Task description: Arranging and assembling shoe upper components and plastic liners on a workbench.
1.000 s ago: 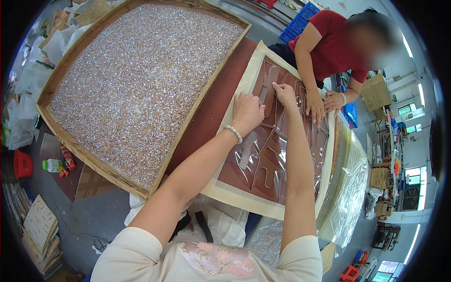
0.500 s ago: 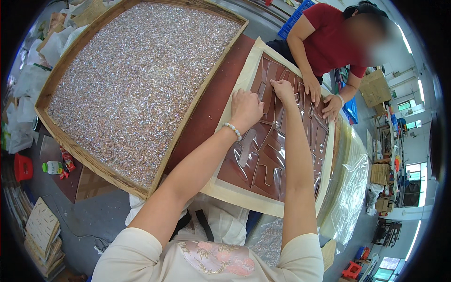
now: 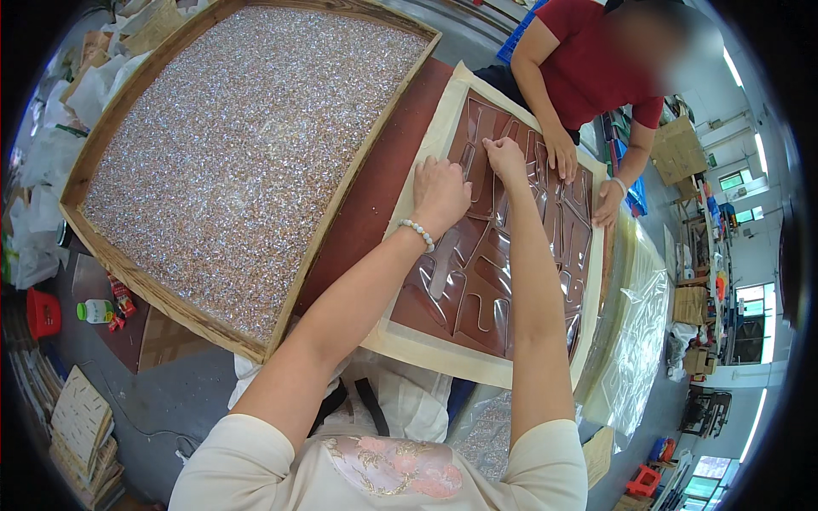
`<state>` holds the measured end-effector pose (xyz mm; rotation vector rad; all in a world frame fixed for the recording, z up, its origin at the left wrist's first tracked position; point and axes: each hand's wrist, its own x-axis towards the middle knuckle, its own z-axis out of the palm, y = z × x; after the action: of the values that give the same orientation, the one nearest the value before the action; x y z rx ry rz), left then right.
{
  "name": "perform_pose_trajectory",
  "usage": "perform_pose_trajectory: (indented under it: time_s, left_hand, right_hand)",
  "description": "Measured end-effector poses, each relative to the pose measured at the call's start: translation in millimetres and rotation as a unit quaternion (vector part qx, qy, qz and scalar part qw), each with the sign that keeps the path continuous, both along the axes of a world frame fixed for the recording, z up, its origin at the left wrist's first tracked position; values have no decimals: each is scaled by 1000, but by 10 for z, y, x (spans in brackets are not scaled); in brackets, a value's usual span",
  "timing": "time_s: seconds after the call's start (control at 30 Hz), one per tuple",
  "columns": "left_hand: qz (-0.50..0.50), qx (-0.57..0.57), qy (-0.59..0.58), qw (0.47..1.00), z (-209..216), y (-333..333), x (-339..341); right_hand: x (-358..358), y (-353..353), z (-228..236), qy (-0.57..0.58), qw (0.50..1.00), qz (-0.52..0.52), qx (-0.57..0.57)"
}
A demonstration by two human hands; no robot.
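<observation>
A brown panel (image 3: 417, 313) with a cream border (image 3: 443, 361) lies before me, covered with clear plastic that has curved, cut-out outlines. My left hand (image 3: 441, 196), a bead bracelet at its wrist, rests on the panel's left part with fingers bent down; whatever is under the fingertips is hidden. Farther up the panel, my right hand (image 3: 506, 162) has thumb and fingers pinched together at the plastic. The thing between them is too small to make out. A clear strip (image 3: 441, 274) lies below my left hand.
A large wooden tray (image 3: 183, 311) of glittering chips stands on the left. Across the panel, a person in a red shirt (image 3: 588, 60) has one hand (image 3: 561, 153) on it and the other (image 3: 608, 203) by its right edge. Stacked plastic-covered sheets (image 3: 635, 315) lie to the right.
My two hands have shifted only slightly, still over the panel. The co-worker's hand on the right has moved outward to the panel's edge. The view has shifted a little.
</observation>
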<state>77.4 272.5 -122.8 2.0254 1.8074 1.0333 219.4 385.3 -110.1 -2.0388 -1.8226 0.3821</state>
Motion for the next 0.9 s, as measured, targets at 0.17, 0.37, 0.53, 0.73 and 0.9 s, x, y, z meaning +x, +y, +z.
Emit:
perform_pose_trajectory:
  time_s: [0.17, 0.37, 0.53, 0.73, 0.9]
  left_hand:
    - [3, -19, 11, 1000, 190, -96, 65]
    - [-46, 140, 32, 989, -13, -79, 70]
    - [-100, 76, 190, 974, -70, -57, 93]
    - [-115, 80, 198, 970, 3, -139, 79]
    - [-170, 16, 58, 984, 160, -25, -116]
  right_hand:
    - [-60, -194, 16, -12, 991, 8, 135]
    - [-170, -312, -6, -129, 966, 74, 210]
    - [-25, -94, -29, -209, 965, 122, 100]
    - [-81, 154, 79, -222, 968, 117, 22]
    - [62, 314, 24, -231, 964, 125, 35]
